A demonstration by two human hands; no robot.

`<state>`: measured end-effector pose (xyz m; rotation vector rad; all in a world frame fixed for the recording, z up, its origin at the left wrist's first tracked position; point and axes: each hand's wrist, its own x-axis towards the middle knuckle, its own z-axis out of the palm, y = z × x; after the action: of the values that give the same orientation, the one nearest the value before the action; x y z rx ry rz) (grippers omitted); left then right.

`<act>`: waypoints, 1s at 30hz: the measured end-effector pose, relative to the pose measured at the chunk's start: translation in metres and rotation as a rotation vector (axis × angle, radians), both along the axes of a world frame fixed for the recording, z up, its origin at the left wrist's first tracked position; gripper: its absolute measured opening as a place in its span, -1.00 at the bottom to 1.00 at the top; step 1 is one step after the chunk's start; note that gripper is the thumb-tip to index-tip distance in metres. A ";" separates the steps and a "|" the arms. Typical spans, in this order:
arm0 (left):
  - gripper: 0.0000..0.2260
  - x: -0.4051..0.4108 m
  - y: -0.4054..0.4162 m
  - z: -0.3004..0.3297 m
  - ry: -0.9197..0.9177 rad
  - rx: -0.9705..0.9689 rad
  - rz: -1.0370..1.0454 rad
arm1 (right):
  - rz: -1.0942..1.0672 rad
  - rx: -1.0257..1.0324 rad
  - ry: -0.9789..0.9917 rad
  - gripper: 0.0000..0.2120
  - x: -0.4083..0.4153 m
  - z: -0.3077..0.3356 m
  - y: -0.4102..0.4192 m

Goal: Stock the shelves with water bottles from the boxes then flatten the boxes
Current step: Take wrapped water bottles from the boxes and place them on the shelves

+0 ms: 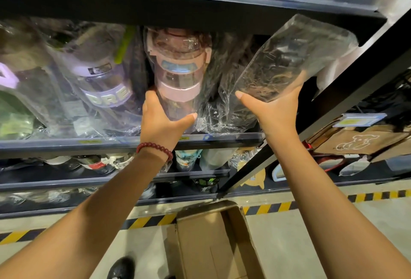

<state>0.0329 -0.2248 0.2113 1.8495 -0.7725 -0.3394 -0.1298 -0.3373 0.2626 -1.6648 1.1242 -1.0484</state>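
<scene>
Now the left hand grips the pink bottle at the shelf front edge; the right hand holds a wrapped dark bottle, tilted, near the shelf's right end. Slick wrap could let either slip toward the open box.

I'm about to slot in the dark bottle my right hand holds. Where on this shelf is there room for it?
The only gap lies between the pink bottle under the left hand and the black upright, beneath the dark bottle in the right hand, though loose wrapping lies there. Left of the pink bottle, around the purple bottle, it is crowded.
</scene>
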 end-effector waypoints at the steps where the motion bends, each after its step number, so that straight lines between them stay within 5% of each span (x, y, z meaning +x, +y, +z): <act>1: -0.46 0.000 0.000 0.000 0.001 0.004 -0.003 | -0.001 -0.014 -0.012 0.12 -0.002 0.000 -0.001; 5: -0.41 0.002 0.001 0.000 0.010 0.001 -0.014 | -0.010 -0.046 -0.015 -0.09 -0.004 0.002 0.001; 8: -0.41 0.001 0.002 -0.001 0.013 0.001 -0.017 | -0.024 -0.057 -0.073 0.05 -0.003 0.003 0.004; 22: -0.42 0.000 0.001 -0.002 -0.024 -0.002 -0.022 | 0.150 0.009 0.043 0.05 0.000 -0.017 -0.002; 30: -0.44 0.000 0.001 -0.002 -0.028 0.003 -0.009 | 0.124 -0.070 0.014 -0.13 -0.010 -0.024 0.000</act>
<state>0.0326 -0.2237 0.2095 1.8575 -0.8001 -0.3214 -0.1398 -0.3372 0.2389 -1.7761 0.9899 -1.0086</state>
